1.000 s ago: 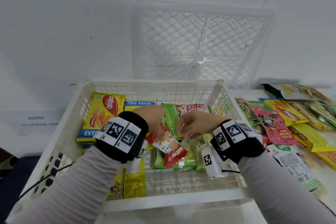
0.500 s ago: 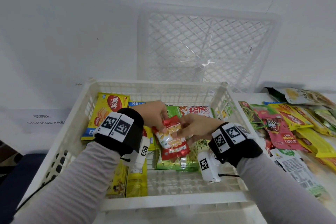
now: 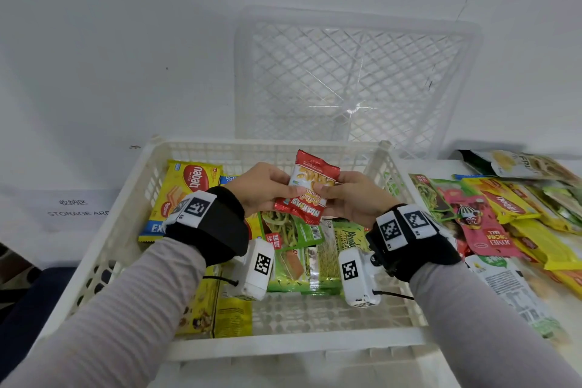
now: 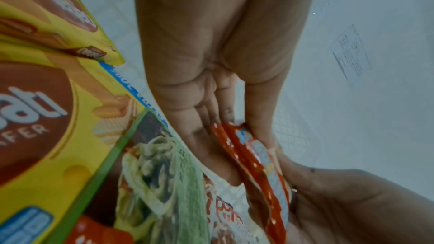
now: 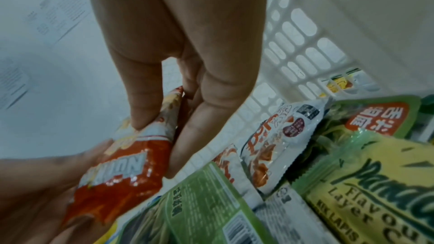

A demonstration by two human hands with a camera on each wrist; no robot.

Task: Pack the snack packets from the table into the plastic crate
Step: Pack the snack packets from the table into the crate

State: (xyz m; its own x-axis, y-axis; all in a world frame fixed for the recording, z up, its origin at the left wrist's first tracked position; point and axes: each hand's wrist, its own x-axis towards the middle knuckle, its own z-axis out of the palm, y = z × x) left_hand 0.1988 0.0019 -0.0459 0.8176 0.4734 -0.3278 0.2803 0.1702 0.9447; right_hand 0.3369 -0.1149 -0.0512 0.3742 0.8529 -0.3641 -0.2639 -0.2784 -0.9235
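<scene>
Lifted since a second ago, the red peanut packet [image 3: 307,187] now stands upright above the plastic crate [image 3: 283,346], long axis pointing up and away. Both hands pinch it: left hand [image 3: 263,187] and right hand [image 3: 356,198] on opposite edges, equally near. Below it, the crate holds a yellow wafer pack [image 3: 185,186] and green noodle packets [image 3: 302,258]; more packets [image 3: 504,217] lie right of the crate.

Head view looks down into crate [image 3: 126,214]; wrist views close along fingers; all share red packet [image 3: 307,189].
</scene>
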